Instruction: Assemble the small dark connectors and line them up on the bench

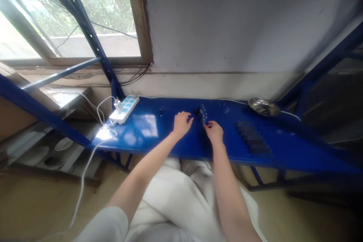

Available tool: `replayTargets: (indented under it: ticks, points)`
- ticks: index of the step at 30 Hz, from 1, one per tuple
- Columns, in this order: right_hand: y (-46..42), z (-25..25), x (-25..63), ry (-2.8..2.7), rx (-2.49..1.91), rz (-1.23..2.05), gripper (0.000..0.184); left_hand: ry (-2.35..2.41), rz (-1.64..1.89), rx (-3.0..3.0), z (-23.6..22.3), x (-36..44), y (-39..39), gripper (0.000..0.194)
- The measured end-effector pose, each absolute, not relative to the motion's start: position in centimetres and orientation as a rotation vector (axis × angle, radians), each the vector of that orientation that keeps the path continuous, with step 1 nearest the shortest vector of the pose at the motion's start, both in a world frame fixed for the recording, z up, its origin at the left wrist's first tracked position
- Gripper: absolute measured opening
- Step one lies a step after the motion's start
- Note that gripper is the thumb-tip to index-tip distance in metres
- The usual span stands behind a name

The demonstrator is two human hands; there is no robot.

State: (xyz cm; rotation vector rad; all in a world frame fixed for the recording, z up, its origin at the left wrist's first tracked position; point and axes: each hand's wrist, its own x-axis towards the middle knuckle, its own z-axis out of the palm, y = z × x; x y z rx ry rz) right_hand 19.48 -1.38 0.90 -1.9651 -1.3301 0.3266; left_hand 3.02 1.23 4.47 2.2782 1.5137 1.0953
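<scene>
Both my arms reach out over a glossy blue metal shelf [159, 136]. My left hand [182, 122] rests on the shelf with its fingers curled, next to a small dark object [196, 111]. My right hand [214, 130] lies just right of it, fingertips pinched together at a small cluster of bluish pieces [203, 115]. What the fingers hold is too small to make out. Another tiny dark piece [160, 112] stands on the shelf left of my left hand.
A white power strip [124, 108] with a plugged-in charger and white cable lies at the shelf's left end. A shallow metal dish [263, 106] sits at the back right. Blue rack beams [85, 22] cross a window at left. My white-trousered legs are below.
</scene>
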Motion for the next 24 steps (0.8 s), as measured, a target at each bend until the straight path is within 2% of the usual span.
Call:
replayTargets:
  ticks: [7,11,14,20,24]
  points:
    - [-5.4,3.1,17.3,-1.198,-1.508,0.051,0.032,1.665,1.498,2.153,7.2,-5.2,1.7,0.023]
    - [-6.6,2.6,15.1,-1.162,-1.401,0.008,0.031,1.797,1.545,2.131,7.2,-9.1,2.7,0.027]
    - [-6.7,1.8,13.5,-1.174,-1.374,0.027,0.030,1.858,1.348,2.240,6.8,-10.4,3.1,0.031]
    - [-6.5,1.6,11.7,-1.204,-1.331,0.044,0.027,1.933,0.720,2.510,6.2,-9.8,3.5,0.043]
    - [-6.6,1.7,11.5,-1.220,-1.330,0.069,0.027,1.945,0.524,2.550,6.0,-9.1,4.0,0.043]
